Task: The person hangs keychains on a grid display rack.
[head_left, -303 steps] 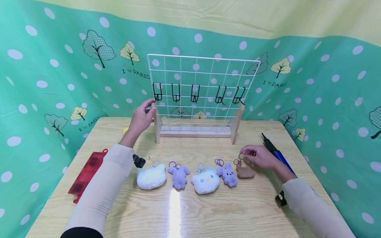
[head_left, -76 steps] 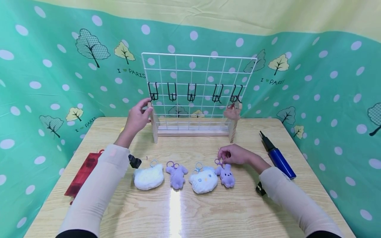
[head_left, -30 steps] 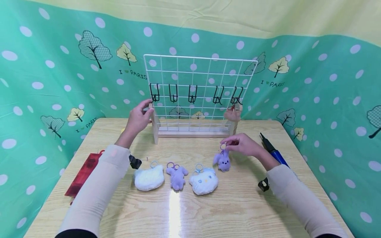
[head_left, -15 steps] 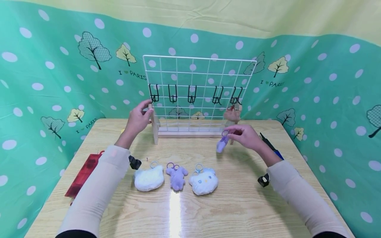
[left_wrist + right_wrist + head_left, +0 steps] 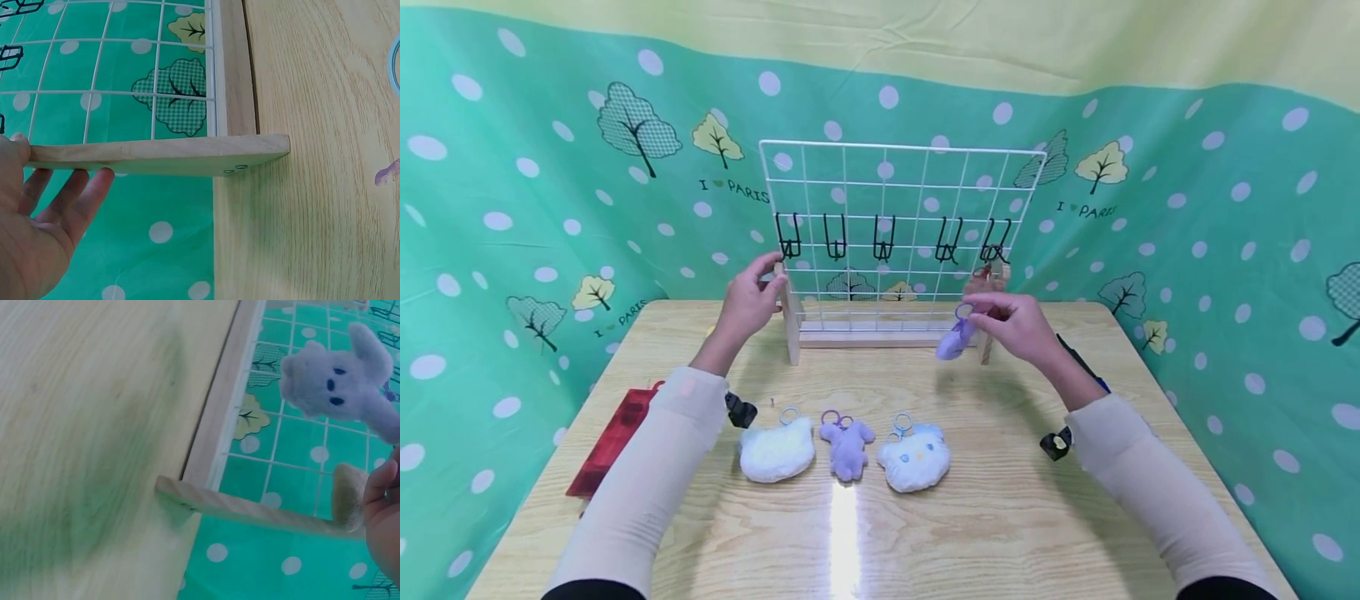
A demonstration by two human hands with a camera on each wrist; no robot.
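Observation:
My left hand (image 5: 752, 292) holds the left wooden upright (image 5: 156, 150) of a white wire grid rack (image 5: 887, 148), thumb on one side and fingers on the other. My right hand (image 5: 1011, 325) pinches the ring of a purple bunny plush keychain (image 5: 955, 340), which dangles in front of the rack's right end. In the right wrist view the bunny's face (image 5: 331, 384) shows. Black hooks (image 5: 883, 242) line the grid. A brown plush keychain (image 5: 981, 285) hangs from the rightmost hook, partly hidden by my right hand.
On the table lie a white plush keychain (image 5: 777, 452), a purple plush keychain (image 5: 847, 450) and a white cat-faced plush keychain (image 5: 915, 460). A red translucent item (image 5: 613, 442) lies at left, partly under my sleeve. Behind my right wrist is a dark and blue pump-like tool (image 5: 1078, 358).
The brown keychain went from the table onto the rightmost hook. My right hand then picked up the purple bunny and carried it up towards the rack. The left hand stays on the upright.

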